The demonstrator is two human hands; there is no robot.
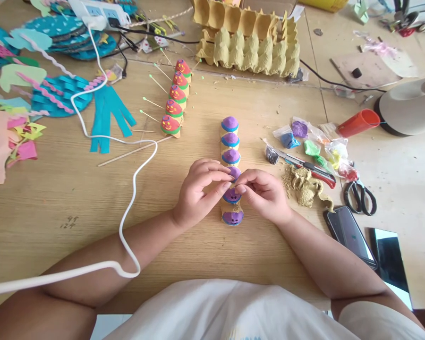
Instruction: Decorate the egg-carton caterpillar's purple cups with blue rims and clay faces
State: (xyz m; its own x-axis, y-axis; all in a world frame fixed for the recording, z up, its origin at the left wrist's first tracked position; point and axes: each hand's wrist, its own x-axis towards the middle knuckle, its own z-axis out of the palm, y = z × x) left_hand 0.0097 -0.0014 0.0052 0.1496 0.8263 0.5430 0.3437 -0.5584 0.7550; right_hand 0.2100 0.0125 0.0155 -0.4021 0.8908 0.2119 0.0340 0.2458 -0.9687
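A strip of egg-carton cups capped with purple and blue clay (230,155) stands lengthwise before me. Dark eyes and a mouth show on its nearest cup (233,217). My left hand (204,190) hovers over the middle of the strip, thumb and forefinger brought together near their tips. Opposite it, my right hand (264,192) has thumb and forefinger pinched, almost touching the left fingertips. Anything between the fingers is too small to make out. Farther left sits a second strip with red and green clay faces (176,94) and thin sticks with pale green tips beside it.
To the right lie bagged coloured clay (312,147), a utility knife (304,166), torn carton scraps (304,186), scissors (360,196) and phones (350,233). A white cable (132,189) crosses my left forearm. Egg cartons (255,52) stand at the back; paper crafts (62,94) lie left.
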